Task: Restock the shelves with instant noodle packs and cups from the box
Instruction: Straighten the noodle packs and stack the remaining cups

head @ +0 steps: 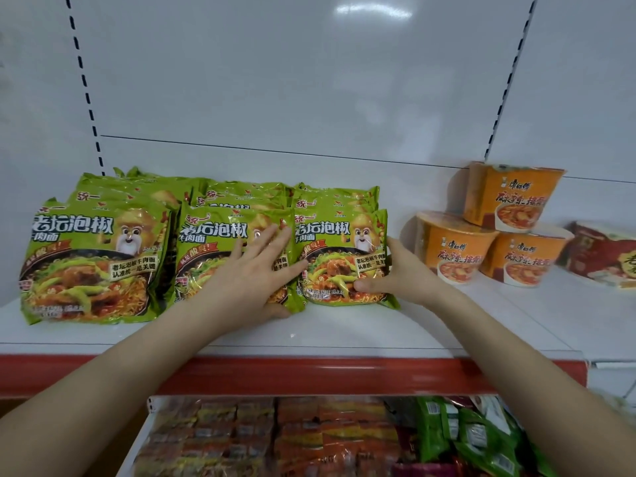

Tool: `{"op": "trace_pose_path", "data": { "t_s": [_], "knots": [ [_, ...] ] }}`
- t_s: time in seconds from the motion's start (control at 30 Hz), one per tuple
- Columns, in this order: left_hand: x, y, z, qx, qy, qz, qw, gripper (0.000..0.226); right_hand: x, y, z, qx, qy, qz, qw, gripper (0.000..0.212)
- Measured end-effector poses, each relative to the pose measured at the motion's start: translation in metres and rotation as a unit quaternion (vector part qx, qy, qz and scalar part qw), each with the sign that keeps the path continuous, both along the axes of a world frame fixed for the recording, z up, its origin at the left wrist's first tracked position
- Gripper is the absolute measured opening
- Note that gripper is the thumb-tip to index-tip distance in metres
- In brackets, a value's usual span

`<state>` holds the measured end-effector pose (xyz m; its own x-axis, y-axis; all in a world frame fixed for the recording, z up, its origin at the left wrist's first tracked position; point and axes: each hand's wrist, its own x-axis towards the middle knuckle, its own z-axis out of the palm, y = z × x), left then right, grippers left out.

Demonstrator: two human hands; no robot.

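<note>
Two hands: the left hand (254, 273) lies flat, fingers straight, pressing the front of the middle pack (213, 235). The right hand (404, 273) clasps the right pack (339, 259) at its 3 o'clock edge, thumb on the face, fingers hidden behind.
Packs: three rows of green noodle packs stand one behind another on the shelf (344, 330), fronts side by side and touching; the left pack (93, 256) is at 9 o'clock of the hands.
Slip risk: the film looks glossy and the packs stand on their bottom seams, so lifting the flat hand first could let the middle row fall forward.
Knock risk: the orange cups (516, 201) are stacked one on two at 3 o'clock, and a right wrist swinging outward could tip the top one.
Front edge: the red rail (309, 375) runs at 6 o'clock, with a bare strip of shelf between it and the packs.
Open room: a gap lies between the right pack and the cups; free space above at 12 o'clock.
Box: not in view.
</note>
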<state>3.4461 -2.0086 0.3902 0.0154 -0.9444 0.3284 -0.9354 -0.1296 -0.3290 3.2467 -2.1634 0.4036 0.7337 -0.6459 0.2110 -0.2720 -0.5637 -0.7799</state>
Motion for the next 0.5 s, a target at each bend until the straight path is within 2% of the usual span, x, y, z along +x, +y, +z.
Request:
{"op": "trace_pose_path", "data": {
  "t_s": [0.1,0.2,0.37,0.5],
  "knots": [
    [0.014,-0.005,-0.003,-0.017,-0.021,-0.052,0.998,0.074,0.006,0.01,-0.006,-0.068,-0.059,-0.031,0.995,0.057],
    [0.018,-0.005,-0.004,-0.065,-0.108,-0.096,0.987,0.074,0.009,0.01,-0.011,-0.105,-0.1,-0.047,0.988,0.063],
    [0.019,0.0,-0.013,-0.125,-0.108,-0.1,0.981,0.05,0.014,0.005,-0.013,-0.086,-0.051,-0.053,0.994,0.065],
    [0.02,-0.001,-0.016,-0.121,-0.119,-0.078,0.982,0.051,0.014,0.002,-0.015,-0.074,-0.027,-0.056,0.995,0.074]
  ]
}}
